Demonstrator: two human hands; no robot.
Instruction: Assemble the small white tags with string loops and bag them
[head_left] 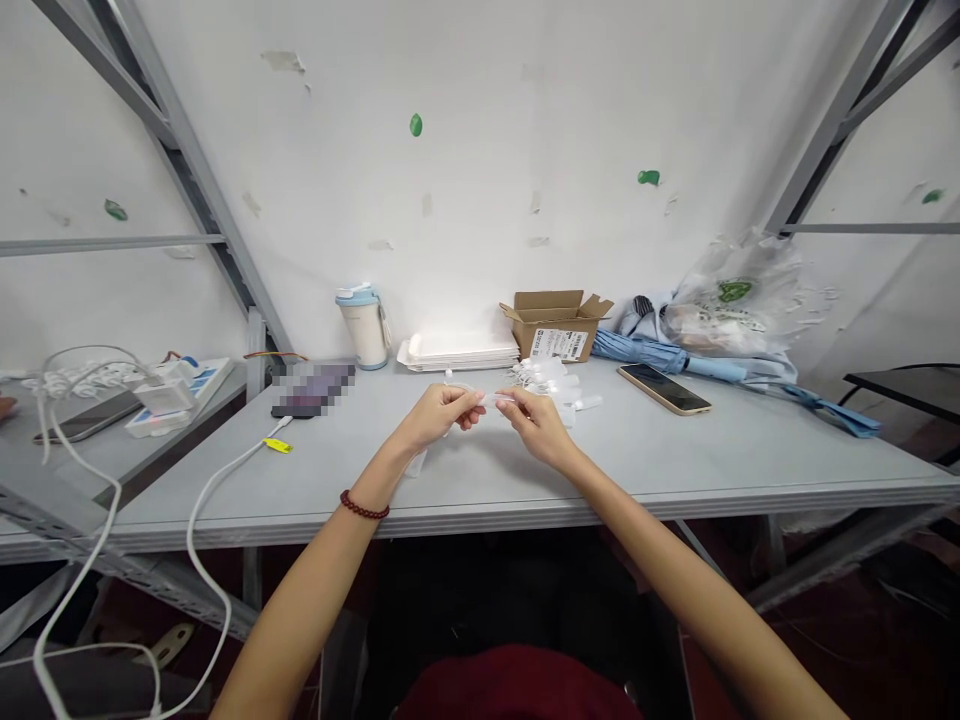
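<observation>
Over the middle of the table, my left hand and my right hand face each other with fingertips pinched. Between them is a small translucent plastic piece, its exact kind too small to tell. Both hands grip it, one at each end. Behind the left fingers a thin white loop with a small knob shows. Below my left hand lies a flat whitish piece, partly hidden by the wrist. Just beyond my right hand is a pile of small white and translucent plastic pieces.
Along the wall stand a cream tumbler, a stack of white flat packets and an open cardboard box. To the right lie a phone, a folded blue umbrella and a plastic bag. A white cable hangs over the left edge.
</observation>
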